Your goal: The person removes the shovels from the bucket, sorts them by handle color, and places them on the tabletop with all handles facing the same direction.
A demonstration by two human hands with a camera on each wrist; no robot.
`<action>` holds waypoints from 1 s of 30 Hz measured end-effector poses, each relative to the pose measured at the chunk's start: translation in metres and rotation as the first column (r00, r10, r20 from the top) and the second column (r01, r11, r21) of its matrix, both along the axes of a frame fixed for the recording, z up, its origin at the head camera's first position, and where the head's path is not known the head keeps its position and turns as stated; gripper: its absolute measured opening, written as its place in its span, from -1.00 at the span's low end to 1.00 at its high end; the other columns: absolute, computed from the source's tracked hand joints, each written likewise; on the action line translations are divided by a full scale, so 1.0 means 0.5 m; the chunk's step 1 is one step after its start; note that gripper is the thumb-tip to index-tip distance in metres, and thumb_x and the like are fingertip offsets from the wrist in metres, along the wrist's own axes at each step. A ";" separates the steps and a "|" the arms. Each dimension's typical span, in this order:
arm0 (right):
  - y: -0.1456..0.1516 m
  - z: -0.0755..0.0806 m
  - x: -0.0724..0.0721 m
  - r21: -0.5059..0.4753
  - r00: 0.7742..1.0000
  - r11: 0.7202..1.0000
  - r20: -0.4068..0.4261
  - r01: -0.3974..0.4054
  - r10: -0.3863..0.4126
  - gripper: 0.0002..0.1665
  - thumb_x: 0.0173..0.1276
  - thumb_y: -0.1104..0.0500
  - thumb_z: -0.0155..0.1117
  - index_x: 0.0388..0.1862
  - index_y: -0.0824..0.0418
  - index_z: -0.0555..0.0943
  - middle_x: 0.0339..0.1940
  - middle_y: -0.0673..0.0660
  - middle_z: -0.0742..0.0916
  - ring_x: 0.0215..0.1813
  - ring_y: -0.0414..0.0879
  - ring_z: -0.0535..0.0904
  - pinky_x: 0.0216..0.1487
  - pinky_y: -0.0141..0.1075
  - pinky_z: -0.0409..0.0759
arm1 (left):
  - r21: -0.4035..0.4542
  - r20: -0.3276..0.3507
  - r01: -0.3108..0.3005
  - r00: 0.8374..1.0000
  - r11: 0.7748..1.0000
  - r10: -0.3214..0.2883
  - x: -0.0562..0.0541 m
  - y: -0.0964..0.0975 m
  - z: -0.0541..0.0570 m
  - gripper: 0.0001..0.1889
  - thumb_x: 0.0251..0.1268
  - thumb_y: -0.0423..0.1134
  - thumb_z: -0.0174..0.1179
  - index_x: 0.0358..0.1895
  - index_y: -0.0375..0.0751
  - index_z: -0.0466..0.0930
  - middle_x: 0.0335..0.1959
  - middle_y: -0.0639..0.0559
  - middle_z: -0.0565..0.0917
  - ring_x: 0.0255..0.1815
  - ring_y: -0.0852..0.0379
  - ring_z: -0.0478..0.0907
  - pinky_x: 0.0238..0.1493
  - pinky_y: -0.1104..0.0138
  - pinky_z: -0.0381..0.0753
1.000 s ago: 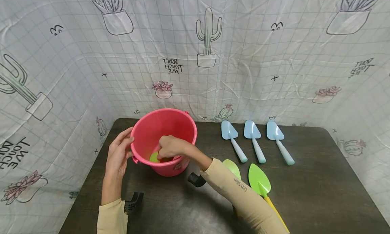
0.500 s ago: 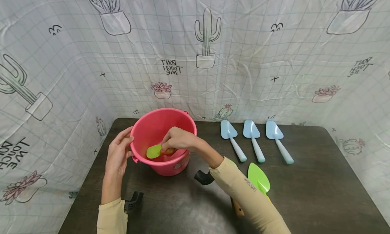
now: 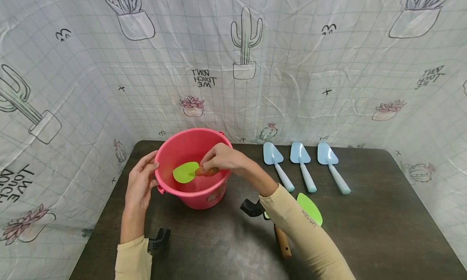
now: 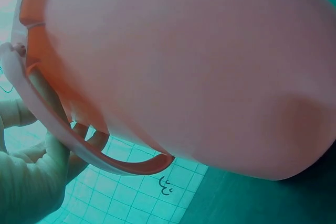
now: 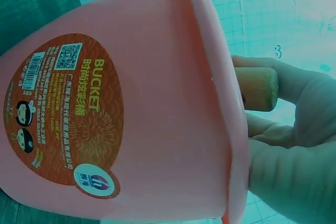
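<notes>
A pink bucket (image 3: 198,201) stands on the dark table, its open top facing up. At its left rim my left hand (image 3: 138,184) holds on; in the left wrist view the fingers sit by the rim behind the bucket's bail handle (image 4: 84,148). My right hand (image 3: 223,157) reaches over the right rim and grips a small garden trowel (image 3: 185,172) with a lime-green blade and a wooden handle. The blade is within the bucket's mouth, pointing left. In the right wrist view the wooden handle end (image 5: 258,88) shows beyond the rim.
Three light-blue trowels (image 3: 300,153) lie in a row at the table's back right. Another green trowel (image 3: 309,210) and a wooden-handled tool (image 3: 282,241) lie partly under my right forearm. A printed curtain (image 3: 292,69) hangs behind the table (image 3: 383,231).
My right hand has risen from deep in the bucket and shifted right, bringing the trowel up so more of its green blade shows. My left hand stays on the rim.
</notes>
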State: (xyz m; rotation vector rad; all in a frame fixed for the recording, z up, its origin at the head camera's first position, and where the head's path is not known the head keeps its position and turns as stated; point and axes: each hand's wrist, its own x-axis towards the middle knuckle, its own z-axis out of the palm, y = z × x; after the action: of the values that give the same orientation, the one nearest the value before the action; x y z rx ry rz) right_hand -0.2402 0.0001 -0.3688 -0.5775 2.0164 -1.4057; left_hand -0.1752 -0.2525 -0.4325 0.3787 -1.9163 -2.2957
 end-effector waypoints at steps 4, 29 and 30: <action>0.006 -0.006 -0.002 -0.048 0.997 0.999 0.074 0.022 -0.019 -0.71 0.41 0.32 0.22 -0.08 0.51 0.75 -0.37 0.16 0.81 -0.35 -0.07 0.67 -0.32 -0.40 0.63 | 0.000 -0.005 -0.006 1.000 1.000 0.006 0.004 0.002 -0.005 -0.53 0.59 -0.31 0.05 0.49 -0.21 0.40 0.21 -0.07 0.54 0.02 0.12 0.72 -0.18 0.37 0.76; 0.044 -0.018 0.004 -0.217 0.952 0.957 0.279 0.194 -0.130 -0.58 0.39 0.31 0.27 0.12 0.59 0.64 -0.02 0.29 0.78 -0.04 0.07 0.73 0.05 -0.14 0.75 | -0.012 -0.032 -0.019 0.999 1.000 0.018 0.013 0.006 -0.019 -0.52 0.59 -0.30 0.06 0.50 -0.21 0.38 0.23 -0.05 0.55 -0.09 0.19 0.74 -0.29 0.47 0.73; 0.046 -0.018 0.004 -0.225 0.949 0.954 0.289 0.199 -0.130 -0.58 0.39 0.30 0.27 0.13 0.59 0.64 -0.01 0.29 0.77 -0.03 0.08 0.73 0.06 -0.12 0.75 | -0.011 -0.035 -0.017 0.999 1.000 0.017 0.013 0.006 -0.019 -0.52 0.59 -0.31 0.06 0.50 -0.22 0.38 0.22 -0.05 0.55 -0.09 0.19 0.74 -0.30 0.47 0.73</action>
State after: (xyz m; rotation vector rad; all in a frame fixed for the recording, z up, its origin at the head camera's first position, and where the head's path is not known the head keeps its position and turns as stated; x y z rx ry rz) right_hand -0.2380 0.0229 -0.3780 -0.3019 1.7132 -1.7552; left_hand -0.1686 -0.2497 -0.4423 0.3497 -1.9020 -2.2645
